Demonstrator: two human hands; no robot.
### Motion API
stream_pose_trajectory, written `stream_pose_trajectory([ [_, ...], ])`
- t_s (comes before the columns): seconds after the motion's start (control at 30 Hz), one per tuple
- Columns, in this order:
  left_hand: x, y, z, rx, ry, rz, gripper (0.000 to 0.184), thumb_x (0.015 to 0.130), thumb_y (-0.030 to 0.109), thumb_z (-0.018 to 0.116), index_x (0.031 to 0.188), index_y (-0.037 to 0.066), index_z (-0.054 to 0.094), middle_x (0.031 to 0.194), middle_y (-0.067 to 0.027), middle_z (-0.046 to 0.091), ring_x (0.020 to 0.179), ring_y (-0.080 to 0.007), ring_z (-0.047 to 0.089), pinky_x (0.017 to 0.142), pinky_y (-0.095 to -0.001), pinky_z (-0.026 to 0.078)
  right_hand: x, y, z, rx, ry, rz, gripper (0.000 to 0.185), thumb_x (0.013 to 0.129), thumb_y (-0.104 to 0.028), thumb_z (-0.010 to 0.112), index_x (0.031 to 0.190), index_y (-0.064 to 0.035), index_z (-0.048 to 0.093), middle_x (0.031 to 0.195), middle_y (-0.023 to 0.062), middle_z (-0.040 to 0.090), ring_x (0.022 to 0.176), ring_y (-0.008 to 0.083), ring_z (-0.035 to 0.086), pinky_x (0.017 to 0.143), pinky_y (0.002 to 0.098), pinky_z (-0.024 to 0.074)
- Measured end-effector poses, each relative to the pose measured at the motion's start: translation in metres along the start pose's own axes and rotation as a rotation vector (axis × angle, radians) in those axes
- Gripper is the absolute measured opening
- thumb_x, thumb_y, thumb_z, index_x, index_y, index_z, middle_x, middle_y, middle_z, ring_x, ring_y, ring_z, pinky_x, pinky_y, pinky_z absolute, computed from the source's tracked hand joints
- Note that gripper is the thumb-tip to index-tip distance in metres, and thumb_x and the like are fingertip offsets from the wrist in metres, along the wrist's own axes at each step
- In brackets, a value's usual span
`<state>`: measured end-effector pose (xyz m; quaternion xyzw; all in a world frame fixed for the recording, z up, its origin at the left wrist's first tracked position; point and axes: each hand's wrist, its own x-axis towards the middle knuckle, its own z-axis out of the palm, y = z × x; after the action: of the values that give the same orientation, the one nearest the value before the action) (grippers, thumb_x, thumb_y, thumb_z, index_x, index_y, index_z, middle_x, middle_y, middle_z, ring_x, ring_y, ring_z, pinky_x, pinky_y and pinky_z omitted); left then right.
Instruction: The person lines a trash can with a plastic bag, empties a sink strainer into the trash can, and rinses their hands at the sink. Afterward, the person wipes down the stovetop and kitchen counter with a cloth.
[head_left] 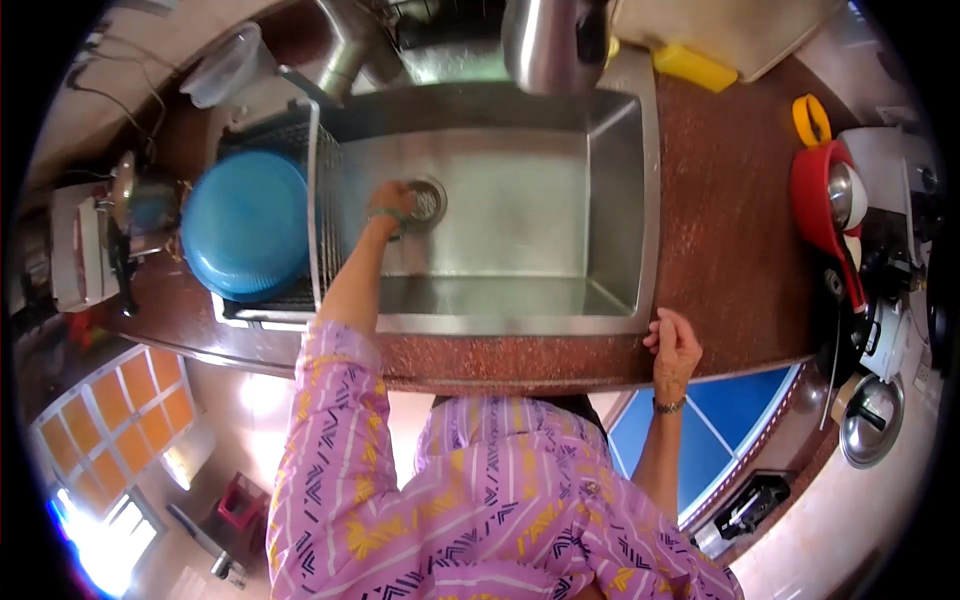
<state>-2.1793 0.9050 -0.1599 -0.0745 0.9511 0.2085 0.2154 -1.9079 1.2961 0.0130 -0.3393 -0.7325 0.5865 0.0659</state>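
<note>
My left hand [393,199] is down inside the steel sink [510,220], beside the round drain strainer [427,203]. Its fingers are bunched together at the drain's left rim, and whatever they may hold is hidden. A green bangle [388,213] circles that wrist. At the counter's front edge, just right of the sink's near corner, my right hand [676,348] rests with loosely bent fingers and nothing visible in them. A watch or bracelet [669,405] is on the right wrist.
A blue basin [247,226] sits in the dish rack [326,200] left of the sink. A shiny metal vessel [553,45] overhangs the sink's back edge. On the right are a red pan [818,195], a yellow ring-shaped item [811,121] and a metal lid [871,421].
</note>
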Motion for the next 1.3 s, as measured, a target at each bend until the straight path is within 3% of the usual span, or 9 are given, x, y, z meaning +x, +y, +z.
stream_pose_trajectory([
  [0.23,-0.057,0.086,-0.118,-0.874,1.010,0.211,0.016,0.084,0.020,0.059,0.086,0.004,0.059,0.073,-0.0004,0.053,0.069,-0.0081,0.046,0.064,-0.0237,0.042,0.034,-0.063,0.061,0.259,-0.179,-0.067,0.019,0.087,-0.015,0.053,0.097,-0.0008,0.061,0.075,0.0018,0.059,0.059,0.0059,0.053,0.052,0.0195,0.0430],
  [0.37,-0.097,0.146,-0.214,-0.885,1.040,0.546,0.031,0.090,0.021,0.045,0.114,0.003,0.051,0.098,-0.0090,0.058,0.092,-0.0195,0.053,0.082,-0.0303,0.040,0.067,-0.126,0.115,0.341,-0.371,-0.296,0.023,0.087,-0.023,0.054,0.098,-0.0035,0.061,0.079,0.0000,0.058,0.069,0.0067,0.056,0.056,0.0198,0.0440],
  [0.7,-0.105,0.126,-0.215,-0.534,0.782,0.470,0.020,0.083,0.019,0.055,0.080,0.000,0.059,0.078,-0.0126,0.058,0.068,-0.0267,0.054,0.064,-0.0344,0.042,0.096,-0.189,0.182,0.666,-0.592,-0.116,0.019,0.084,-0.021,0.056,0.089,-0.0029,0.059,0.076,0.0049,0.059,0.061,0.0124,0.060,0.045,0.0229,0.0485],
  [0.8,-0.129,0.143,-0.193,-0.461,1.249,0.566,0.011,0.078,0.009,0.061,0.084,0.001,0.057,0.081,-0.0111,0.057,0.071,-0.0197,0.054,0.066,-0.0313,0.044,0.096,-0.195,0.184,0.656,-0.646,-0.098,0.013,0.082,-0.015,0.057,0.077,-0.0034,0.057,0.067,0.0043,0.058,0.056,0.0113,0.058,0.043,0.0228,0.0472],
  [0.87,-0.143,0.169,-0.162,-0.849,1.064,0.565,0.010,0.081,0.011,0.060,0.085,0.003,0.057,0.083,-0.0094,0.058,0.074,-0.0154,0.055,0.066,-0.0280,0.046,0.091,-0.202,0.181,0.585,-0.675,-0.112,0.012,0.081,-0.013,0.058,0.074,-0.0027,0.057,0.064,0.0043,0.058,0.051,0.0107,0.056,0.040,0.0225,0.0451],
  [0.93,-0.133,0.183,-0.126,-1.453,-0.028,0.280,0.013,0.081,0.011,0.057,0.092,0.003,0.056,0.083,-0.0064,0.059,0.073,-0.0154,0.057,0.061,-0.0246,0.047,0.078,-0.196,0.178,0.520,-0.711,-0.119,0.012,0.081,-0.013,0.058,0.079,-0.0020,0.059,0.065,0.0048,0.059,0.051,0.0104,0.056,0.042,0.0220,0.0452],
  [1.03,-0.102,0.185,-0.082,-1.647,-0.594,0.443,0.018,0.085,0.018,0.048,0.094,0.005,0.057,0.091,-0.0082,0.059,0.085,-0.0204,0.058,0.076,-0.0335,0.049,0.061,-0.170,0.184,0.462,-0.786,-0.238,0.014,0.080,-0.014,0.057,0.085,-0.0029,0.063,0.058,0.0078,0.059,0.049,0.0177,0.057,0.044,0.0306,0.0463],
  [1.1,-0.116,0.210,-0.068,-1.798,-0.789,0.350,0.028,0.088,0.024,0.041,0.101,0.003,0.054,0.100,-0.0109,0.058,0.093,-0.0226,0.056,0.083,-0.0366,0.047,0.071,-0.145,0.197,0.052,-0.213,-0.852,0.018,0.080,-0.020,0.055,0.089,-0.0080,0.063,0.068,0.0127,0.061,0.061,0.0306,0.060,0.056,0.0383,0.0489],
  [1.3,-0.140,0.250,-0.040,-1.832,-0.657,0.158,0.035,0.088,0.043,0.043,0.105,0.012,0.050,0.102,-0.0080,0.056,0.096,-0.0255,0.053,0.088,-0.0446,0.042,0.099,-0.098,0.200,-0.362,-0.127,-0.561,0.026,0.081,-0.029,0.051,0.099,-0.0113,0.058,0.100,0.0163,0.055,0.091,0.0350,0.054,0.076,0.0449,0.0450],
])
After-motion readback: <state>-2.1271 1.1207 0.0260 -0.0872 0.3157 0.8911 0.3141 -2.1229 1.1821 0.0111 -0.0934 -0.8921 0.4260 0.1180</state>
